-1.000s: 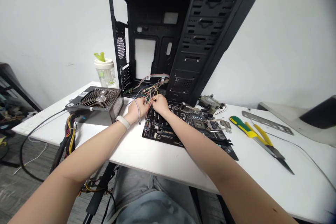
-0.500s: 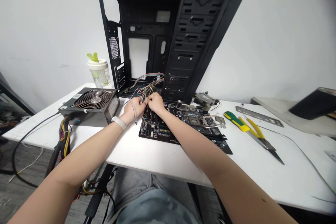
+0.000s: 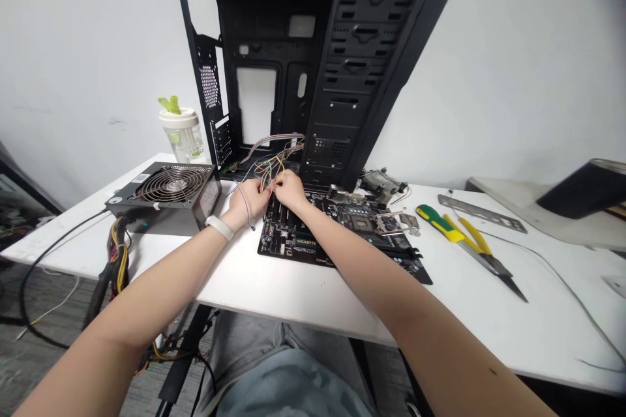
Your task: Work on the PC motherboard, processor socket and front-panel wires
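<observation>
A black motherboard (image 3: 342, 234) lies flat on the white table (image 3: 274, 287). Behind it stands an open black computer case (image 3: 317, 58), from which a bundle of thin coloured wires (image 3: 274, 159) runs down to the board's far left corner. My left hand (image 3: 247, 199), with a white band at the wrist, and my right hand (image 3: 289, 189) meet at that corner, fingers pinched on the wire ends. What the fingertips grip is too small to make out beyond the wires.
A power supply with a fan grille (image 3: 169, 192) sits left, its cables (image 3: 115, 260) hanging off the table edge. A clear bottle (image 3: 183, 133) stands behind it. Yellow-green pliers (image 3: 469, 251), a metal I/O plate (image 3: 482, 213) and a cooler (image 3: 381, 182) lie right.
The view has shifted a little, so everything sits slightly lower-left. Both hands stay together at the wires by the board's corner, with only small finger movement.
</observation>
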{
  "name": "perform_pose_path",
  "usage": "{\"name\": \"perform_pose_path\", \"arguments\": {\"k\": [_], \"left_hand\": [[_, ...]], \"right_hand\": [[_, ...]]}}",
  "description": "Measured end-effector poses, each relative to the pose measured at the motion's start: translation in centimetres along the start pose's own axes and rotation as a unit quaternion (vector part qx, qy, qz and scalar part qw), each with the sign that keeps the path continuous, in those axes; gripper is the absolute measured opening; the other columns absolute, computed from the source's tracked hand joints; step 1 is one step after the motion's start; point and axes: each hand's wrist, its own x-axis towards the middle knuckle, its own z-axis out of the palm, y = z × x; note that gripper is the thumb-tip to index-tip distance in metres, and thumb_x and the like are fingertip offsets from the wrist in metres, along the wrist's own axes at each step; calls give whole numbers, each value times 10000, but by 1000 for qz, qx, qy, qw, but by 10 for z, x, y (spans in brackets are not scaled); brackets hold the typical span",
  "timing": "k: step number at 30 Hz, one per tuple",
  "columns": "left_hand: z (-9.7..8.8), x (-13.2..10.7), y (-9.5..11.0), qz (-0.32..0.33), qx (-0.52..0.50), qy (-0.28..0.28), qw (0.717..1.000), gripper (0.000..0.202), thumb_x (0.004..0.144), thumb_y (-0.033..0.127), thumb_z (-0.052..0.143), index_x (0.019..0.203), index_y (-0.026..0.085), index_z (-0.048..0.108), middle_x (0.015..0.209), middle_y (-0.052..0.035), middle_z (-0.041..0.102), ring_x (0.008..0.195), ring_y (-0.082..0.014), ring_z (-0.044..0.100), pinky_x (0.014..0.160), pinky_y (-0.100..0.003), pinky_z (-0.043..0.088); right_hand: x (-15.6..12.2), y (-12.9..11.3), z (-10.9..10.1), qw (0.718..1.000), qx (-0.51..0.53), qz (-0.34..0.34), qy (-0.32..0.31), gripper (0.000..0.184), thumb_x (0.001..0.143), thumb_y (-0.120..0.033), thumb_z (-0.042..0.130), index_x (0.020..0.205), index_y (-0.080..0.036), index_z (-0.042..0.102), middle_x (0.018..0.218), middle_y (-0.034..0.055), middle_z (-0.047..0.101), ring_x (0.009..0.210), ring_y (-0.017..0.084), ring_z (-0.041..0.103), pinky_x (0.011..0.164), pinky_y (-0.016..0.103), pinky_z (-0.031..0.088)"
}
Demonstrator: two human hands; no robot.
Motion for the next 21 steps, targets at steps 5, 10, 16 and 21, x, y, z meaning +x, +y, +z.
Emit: {"name": "perform_pose_path", "arguments": {"k": [5,10,16,21], "left_hand": [[1,1,-1,7,-2,2,1000,304,854,399,497,847,170,696,824,-93,715,729,-218,620,582,-270,328],[2,2,-2,9,-1,1,1000,317,857,402,486,819,163,690,799,-94,710,706,-209,610,576,-267,323],[1,1,-2,8,2,5,1000,281,839,365,497,831,163,692,811,-89,710,701,-204,604,583,-266,331],[0,2,-3,10,4,3,1000,270,835,357,500,825,166,690,818,-88,711,712,-207,606,581,-268,331]], "right_hand": [[-1,-1,-2,1000,-3,1,-11,276,921,-348,576,1108,-148,610,1127,78,621,994,184,611,867,400,530],[-2,-4,-4,1000,-9,19,-11,271,924,-354,570,1095,-149,615,1114,76,628,987,181,614,867,397,529],[-5,-7,-6,999,-2,34,-10,275,915,-357,585,1082,-142,621,1091,70,636,958,176,622,840,382,537],[-5,-7,-7,999,4,30,-19,273,919,-350,578,1095,-144,614,1098,72,630,957,174,620,837,381,540]]}}
